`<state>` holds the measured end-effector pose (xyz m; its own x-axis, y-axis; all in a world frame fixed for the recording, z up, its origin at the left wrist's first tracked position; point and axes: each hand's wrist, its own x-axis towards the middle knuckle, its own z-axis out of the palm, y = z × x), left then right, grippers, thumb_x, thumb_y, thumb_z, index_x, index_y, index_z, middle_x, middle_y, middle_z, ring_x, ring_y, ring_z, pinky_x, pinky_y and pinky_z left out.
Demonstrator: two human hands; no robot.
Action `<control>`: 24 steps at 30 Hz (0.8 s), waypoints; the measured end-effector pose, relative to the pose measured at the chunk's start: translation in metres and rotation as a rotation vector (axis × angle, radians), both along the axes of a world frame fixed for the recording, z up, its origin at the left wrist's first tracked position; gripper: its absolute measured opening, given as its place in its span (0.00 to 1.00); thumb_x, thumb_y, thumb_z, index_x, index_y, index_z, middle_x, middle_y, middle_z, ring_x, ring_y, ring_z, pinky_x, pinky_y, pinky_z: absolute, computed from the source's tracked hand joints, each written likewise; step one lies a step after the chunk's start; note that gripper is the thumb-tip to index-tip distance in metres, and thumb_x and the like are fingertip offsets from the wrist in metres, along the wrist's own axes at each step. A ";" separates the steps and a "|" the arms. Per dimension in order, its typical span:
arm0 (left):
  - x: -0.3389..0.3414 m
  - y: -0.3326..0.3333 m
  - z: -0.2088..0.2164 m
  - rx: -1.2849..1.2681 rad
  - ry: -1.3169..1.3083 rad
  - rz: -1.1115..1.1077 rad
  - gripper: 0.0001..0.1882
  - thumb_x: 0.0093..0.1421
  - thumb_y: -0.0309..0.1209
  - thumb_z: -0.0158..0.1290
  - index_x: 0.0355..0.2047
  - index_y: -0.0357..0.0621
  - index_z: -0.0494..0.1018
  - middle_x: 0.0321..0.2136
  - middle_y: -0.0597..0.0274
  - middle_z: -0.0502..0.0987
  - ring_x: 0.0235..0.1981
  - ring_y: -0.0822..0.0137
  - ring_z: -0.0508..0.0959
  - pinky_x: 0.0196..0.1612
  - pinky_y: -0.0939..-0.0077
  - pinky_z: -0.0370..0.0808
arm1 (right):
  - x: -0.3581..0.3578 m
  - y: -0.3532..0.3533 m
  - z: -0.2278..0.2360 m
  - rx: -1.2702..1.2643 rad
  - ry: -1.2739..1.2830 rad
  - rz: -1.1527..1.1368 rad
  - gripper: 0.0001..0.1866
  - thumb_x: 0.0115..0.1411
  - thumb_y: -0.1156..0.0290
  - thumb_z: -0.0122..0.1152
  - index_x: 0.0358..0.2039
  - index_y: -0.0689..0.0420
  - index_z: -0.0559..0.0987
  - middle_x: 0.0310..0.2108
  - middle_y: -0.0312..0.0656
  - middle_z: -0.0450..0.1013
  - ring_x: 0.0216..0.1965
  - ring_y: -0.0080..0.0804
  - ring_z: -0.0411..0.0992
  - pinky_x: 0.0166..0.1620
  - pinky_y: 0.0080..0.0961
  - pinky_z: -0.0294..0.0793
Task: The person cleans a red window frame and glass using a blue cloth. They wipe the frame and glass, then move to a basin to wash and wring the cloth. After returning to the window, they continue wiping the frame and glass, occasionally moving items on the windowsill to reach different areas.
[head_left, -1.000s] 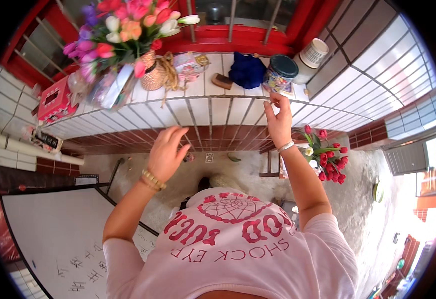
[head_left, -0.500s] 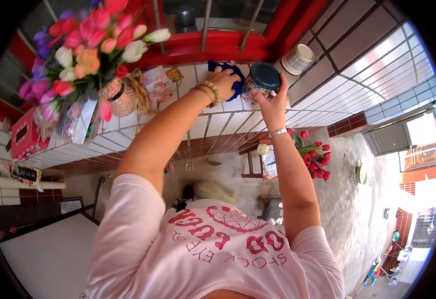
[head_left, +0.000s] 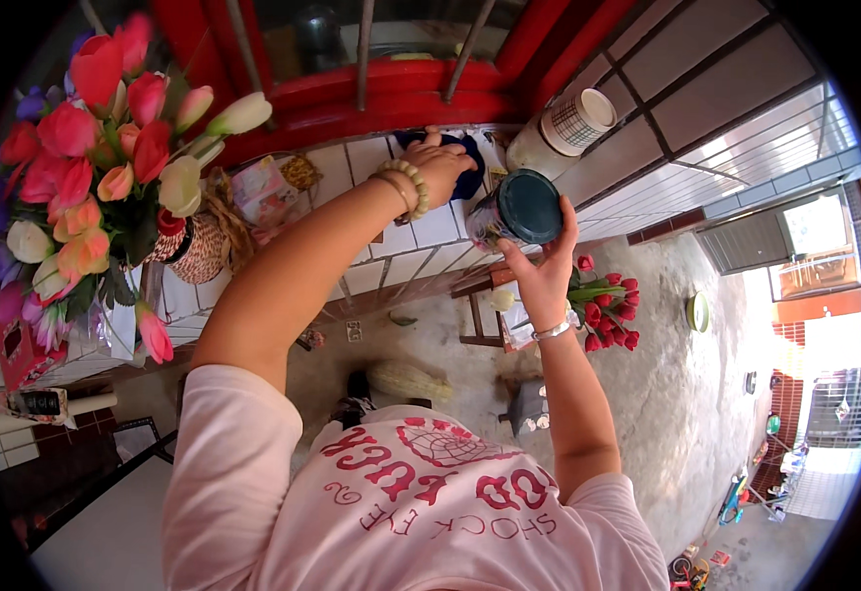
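My left hand [head_left: 436, 171], with a beaded bracelet at the wrist, presses its bent fingers on a dark blue cloth [head_left: 469, 184]. The cloth lies bunched on the white tiled ledge [head_left: 340, 167] under the red window frame. To the right, my right hand [head_left: 549, 278] grips a round canister [head_left: 529, 209] from its right side. The canister has a dark green lid and a patterned side, and it is held up off the ledge, tilted. Most fingers of my right hand are hidden behind it.
Artificial flowers in a woven vase [head_left: 198, 251] stand at the left. A small pink patterned box [head_left: 264, 190] sits beside them. A pale container with a checked paper cup [head_left: 578, 122] stands in the ledge's right corner. Red tulips [head_left: 608, 307] are below my right hand.
My right hand has lifted the canister off the ledge and brought it down and nearer to me. My left hand stays on the cloth. The view has shifted a little.
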<state>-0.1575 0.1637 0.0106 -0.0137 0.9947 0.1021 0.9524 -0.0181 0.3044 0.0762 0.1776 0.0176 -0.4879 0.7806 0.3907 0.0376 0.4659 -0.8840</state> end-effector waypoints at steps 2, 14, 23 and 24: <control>0.004 0.018 -0.001 -0.003 -0.036 -0.031 0.24 0.54 0.24 0.53 0.52 0.56 0.73 0.53 0.67 0.72 0.54 0.54 0.66 0.55 0.60 0.67 | 0.001 0.000 0.002 -0.019 -0.006 0.006 0.48 0.47 0.79 0.70 0.65 0.57 0.52 0.57 0.43 0.61 0.56 0.32 0.65 0.59 0.30 0.65; 0.008 0.053 0.002 -0.051 0.015 -0.025 0.27 0.51 0.25 0.52 0.53 0.58 0.72 0.58 0.69 0.69 0.57 0.55 0.66 0.59 0.57 0.64 | 0.000 0.002 0.000 0.081 -0.021 -0.007 0.49 0.47 0.77 0.72 0.65 0.60 0.51 0.53 0.47 0.65 0.51 0.33 0.71 0.55 0.29 0.71; -0.046 -0.016 0.011 -0.130 -0.050 -0.156 0.24 0.53 0.17 0.49 0.49 0.53 0.72 0.61 0.64 0.66 0.63 0.50 0.59 0.66 0.60 0.58 | 0.001 0.010 -0.010 0.083 0.019 0.002 0.48 0.45 0.76 0.72 0.64 0.61 0.54 0.54 0.47 0.65 0.50 0.32 0.71 0.53 0.28 0.72; -0.051 -0.019 0.008 -0.109 -0.058 -0.171 0.25 0.50 0.16 0.48 0.48 0.53 0.73 0.59 0.65 0.67 0.61 0.51 0.61 0.65 0.61 0.58 | 0.002 0.011 -0.011 0.096 0.012 -0.004 0.48 0.45 0.76 0.72 0.64 0.60 0.54 0.54 0.47 0.65 0.50 0.32 0.71 0.52 0.28 0.72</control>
<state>-0.2080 0.1443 0.0185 0.1538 0.9881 -0.0026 0.9190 -0.1420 0.3678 0.0780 0.1884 0.0064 -0.4795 0.7412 0.4698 0.0289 0.5484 -0.8357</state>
